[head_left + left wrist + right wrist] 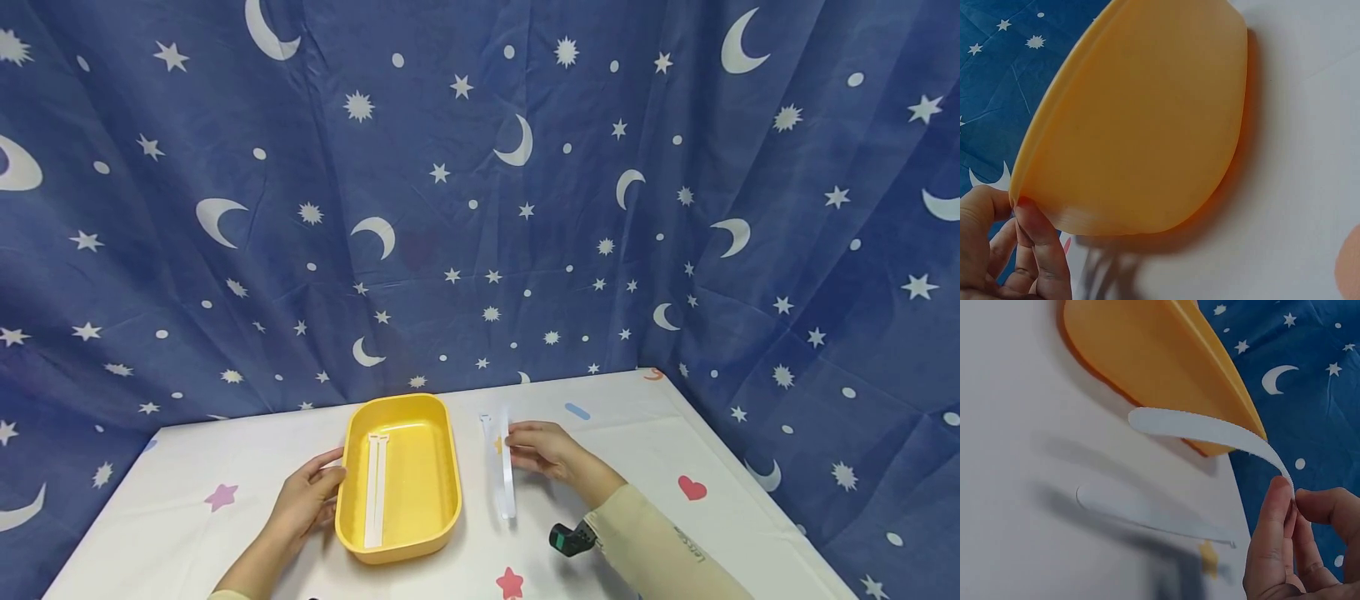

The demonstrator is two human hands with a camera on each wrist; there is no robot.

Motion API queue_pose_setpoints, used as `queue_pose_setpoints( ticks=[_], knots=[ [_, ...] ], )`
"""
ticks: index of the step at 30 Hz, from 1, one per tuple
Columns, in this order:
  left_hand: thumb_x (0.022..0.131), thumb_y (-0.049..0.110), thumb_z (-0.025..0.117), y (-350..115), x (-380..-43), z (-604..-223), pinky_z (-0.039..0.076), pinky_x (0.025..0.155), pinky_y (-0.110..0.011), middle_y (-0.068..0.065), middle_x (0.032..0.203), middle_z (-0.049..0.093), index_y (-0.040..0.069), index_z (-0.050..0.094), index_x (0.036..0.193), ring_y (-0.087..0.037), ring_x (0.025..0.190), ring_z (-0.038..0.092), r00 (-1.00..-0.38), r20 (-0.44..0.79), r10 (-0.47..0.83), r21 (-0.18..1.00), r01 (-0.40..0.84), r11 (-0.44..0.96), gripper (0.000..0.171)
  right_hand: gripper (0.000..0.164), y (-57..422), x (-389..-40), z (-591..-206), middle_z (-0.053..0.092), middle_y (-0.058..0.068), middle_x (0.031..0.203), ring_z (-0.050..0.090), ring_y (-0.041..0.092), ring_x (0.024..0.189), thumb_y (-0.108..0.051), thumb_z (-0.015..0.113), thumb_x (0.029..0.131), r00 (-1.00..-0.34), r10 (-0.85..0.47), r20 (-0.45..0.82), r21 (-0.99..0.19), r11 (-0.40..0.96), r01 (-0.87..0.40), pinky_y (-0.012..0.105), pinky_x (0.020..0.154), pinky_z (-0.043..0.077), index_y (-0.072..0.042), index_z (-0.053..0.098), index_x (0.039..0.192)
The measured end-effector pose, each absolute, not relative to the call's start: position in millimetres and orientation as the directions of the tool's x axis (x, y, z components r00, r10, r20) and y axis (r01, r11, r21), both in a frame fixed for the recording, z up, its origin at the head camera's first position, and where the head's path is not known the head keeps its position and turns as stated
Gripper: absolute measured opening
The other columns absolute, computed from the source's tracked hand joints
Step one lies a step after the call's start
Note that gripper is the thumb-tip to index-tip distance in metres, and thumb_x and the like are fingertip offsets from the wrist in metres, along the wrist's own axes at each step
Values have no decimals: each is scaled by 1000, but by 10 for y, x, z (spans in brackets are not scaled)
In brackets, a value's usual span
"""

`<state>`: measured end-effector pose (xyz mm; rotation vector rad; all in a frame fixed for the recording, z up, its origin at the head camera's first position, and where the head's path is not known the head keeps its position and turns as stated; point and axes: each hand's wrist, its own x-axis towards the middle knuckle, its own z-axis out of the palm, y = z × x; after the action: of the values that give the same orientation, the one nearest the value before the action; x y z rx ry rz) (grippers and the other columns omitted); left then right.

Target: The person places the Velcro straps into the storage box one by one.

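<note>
My left hand (pixel 303 497) pinches the left rim of a yellow rectangular tray (pixel 416 492), thumb on one side and fingers on the other in the left wrist view. Inside the tray, along its left side, two white cable straps (pixel 381 496) with slotted heads lie side by side. To the right of the tray, my right hand (pixel 551 450) pinches one end of another white cable strap (pixel 1210 427) between thumb and fingertips. That strap bends in a curve above the table, its rounded end free. Below it, one more white cable strap (pixel 1154 515) lies flat on the table.
A white cloth printed with coloured shapes covers the table (pixel 622 417). Behind and to the right hangs a dark blue curtain (pixel 480 208) with moons and stars. A black device (pixel 572 540) is attached at the right wrist, beside a pale sleeve (pixel 652 542).
</note>
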<state>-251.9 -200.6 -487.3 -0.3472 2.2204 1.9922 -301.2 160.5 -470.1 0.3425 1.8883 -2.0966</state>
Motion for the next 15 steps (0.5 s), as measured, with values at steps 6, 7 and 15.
queue_pose_setpoints(
  ticks=[6, 7, 15],
  knots=[
    [97, 15, 57, -2007, -2525, -4881, 56, 59, -23, -7, 106, 63, 4, 41, 147, -14, 77, 64, -965, -250, -74, 961, -256, 100, 54, 43, 1542, -2982, -4621, 67, 9, 90, 66, 15, 76, 5, 64, 84, -922, -117, -368, -919, -107, 381, 29, 74, 61, 12, 55, 125],
    [97, 15, 57, -2006, -2529, -4882, 55, 59, -23, -7, 106, 63, 5, 41, 147, -14, 77, 64, -965, -251, -77, 961, -258, 101, 54, 43, 1529, -2979, -4606, 67, 9, 91, 66, 15, 76, 5, 65, 84, -921, -124, -369, -917, -112, 382, 29, 74, 61, 12, 55, 125],
    [97, 15, 57, -2009, -2529, -4892, 55, 59, -23, -7, 107, 64, 5, 41, 146, -14, 79, 64, -965, -251, -81, 961, -258, 104, 53, 37, 1396, -2953, -4495, 66, 8, 91, 66, 14, 76, 2, 66, 87, -914, -148, -378, -916, -87, 393, 28, 75, 61, 8, 58, 123]
  ],
)
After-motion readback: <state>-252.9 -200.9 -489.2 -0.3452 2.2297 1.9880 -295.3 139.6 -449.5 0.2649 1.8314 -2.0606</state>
